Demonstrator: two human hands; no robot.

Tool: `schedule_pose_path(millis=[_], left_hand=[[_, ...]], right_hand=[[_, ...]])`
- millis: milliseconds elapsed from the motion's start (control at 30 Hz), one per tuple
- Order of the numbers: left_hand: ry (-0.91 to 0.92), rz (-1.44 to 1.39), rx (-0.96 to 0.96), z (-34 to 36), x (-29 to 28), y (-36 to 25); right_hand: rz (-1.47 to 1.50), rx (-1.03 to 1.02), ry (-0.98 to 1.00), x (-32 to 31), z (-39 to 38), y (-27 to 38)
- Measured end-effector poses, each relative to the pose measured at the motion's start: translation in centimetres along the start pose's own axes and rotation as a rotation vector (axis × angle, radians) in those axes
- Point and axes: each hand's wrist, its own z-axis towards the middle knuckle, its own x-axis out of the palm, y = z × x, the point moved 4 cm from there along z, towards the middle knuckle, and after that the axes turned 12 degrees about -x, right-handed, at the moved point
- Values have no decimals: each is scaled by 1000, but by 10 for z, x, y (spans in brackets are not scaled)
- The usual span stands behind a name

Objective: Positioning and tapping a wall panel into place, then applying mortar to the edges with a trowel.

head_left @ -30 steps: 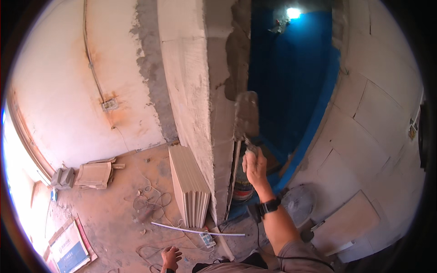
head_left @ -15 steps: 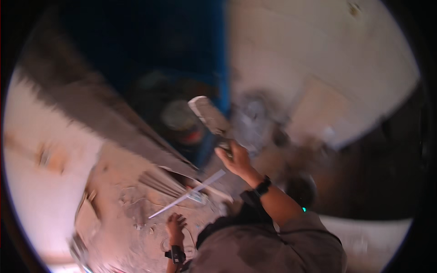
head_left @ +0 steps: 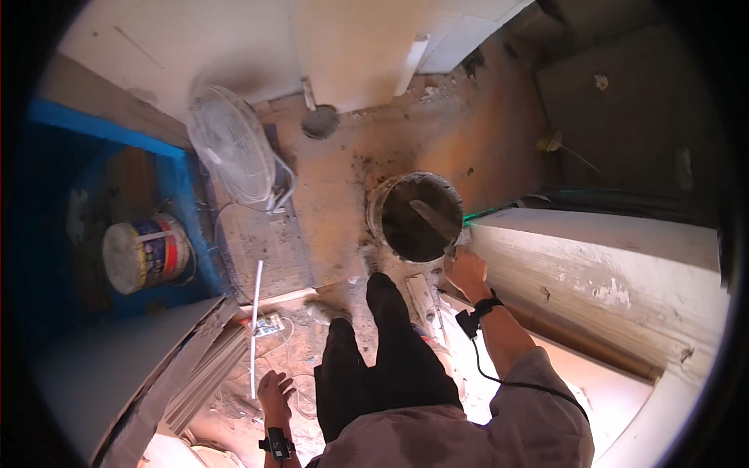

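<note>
My right hand (head_left: 466, 273) is closed round the handle of a trowel. The trowel's long flat blade (head_left: 434, 220) reaches over the mouth of a round bucket (head_left: 377, 209), which has a mortar-crusted rim and a dark inside. I cannot tell how deep the blade sits in the bucket. My left hand (head_left: 275, 392) hangs low at my left side, fingers apart and partly curled, with nothing in it. Close to that hand in the picture, a thin white strip (head_left: 256, 327) runs up and away; the hand does not hold it.
A floor fan (head_left: 234, 148) stands at the far left beside a blue door frame (head_left: 204, 234). Behind the frame lies a labelled paint bucket (head_left: 148, 253). Stacked boards (head_left: 199, 374) lean at near left. A pale ledge (head_left: 593, 273) borders the right. Dark cables cross my right forearm.
My view has swung right, bringing the bucket and fan into sight. My right hand has brought the trowel from being raised in front to over the bucket. My left hand still hangs low.
</note>
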Motion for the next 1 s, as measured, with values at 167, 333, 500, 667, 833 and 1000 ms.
schedule_pose_path(millis=[167, 333, 500, 667, 833, 1000], left_hand=[[47, 7, -16, 26, 73, 1], [-54, 51, -129, 35, 72, 47], [-63, 52, -211, 40, 32, 110], [-112, 56, -209, 15, 54, 90], [-114, -5, -167, 24, 59, 78], [-11, -2, -102, 23, 54, 71]], right_hand=[[61, 189, 208, 75, 96, -36], [201, 449, 384, 146, 183, -33], [350, 486, 329, 203, 240, -46], [662, 505, 41, 222, 198, -31], [611, 482, -172, 181, 142, -25], [378, 427, -469, 116, 100, -35]])
